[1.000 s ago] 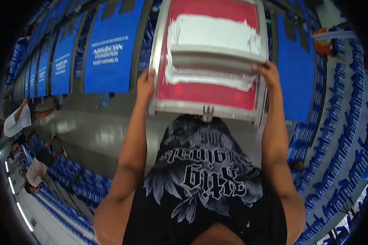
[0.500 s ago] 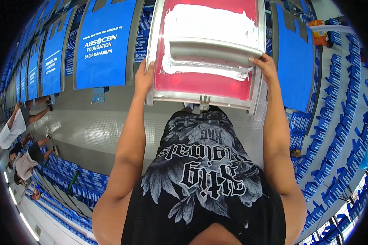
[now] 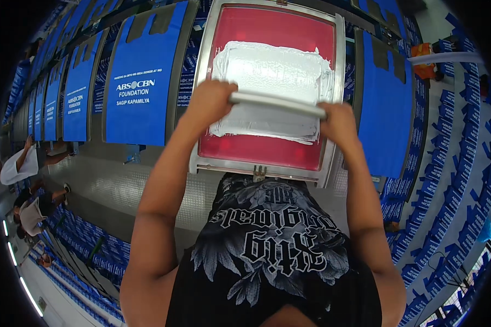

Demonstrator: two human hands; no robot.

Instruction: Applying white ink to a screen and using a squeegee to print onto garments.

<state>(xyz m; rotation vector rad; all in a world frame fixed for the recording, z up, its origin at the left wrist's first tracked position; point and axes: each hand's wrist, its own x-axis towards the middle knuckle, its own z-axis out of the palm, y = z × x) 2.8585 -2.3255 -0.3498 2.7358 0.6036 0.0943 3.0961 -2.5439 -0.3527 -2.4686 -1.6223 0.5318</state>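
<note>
A screen-printing frame (image 3: 197,143) with a metal rim and red mesh (image 3: 245,150) lies in front of me. White ink (image 3: 267,62) covers the mesh's middle in a thick rough-edged patch. Across the ink runs a long pale squeegee (image 3: 278,104). My left hand (image 3: 215,101) is closed round its left end, and my right hand (image 3: 335,122) is closed round its right end. At the frame's near edge sits a small metal clamp or hinge (image 3: 259,173).
Blue bags (image 3: 139,87) lie on boards in a row to the left, and another blue bag (image 3: 384,109) lies on the right. Many blue pieces (image 3: 442,169) cover racks at far right. Two people (image 3: 19,166) are at the far left beside the walkway (image 3: 114,174).
My left hand has left the frame's side rim and now grips the squeegee. My right hand has closed round its other end. The frame appears lower in view.
</note>
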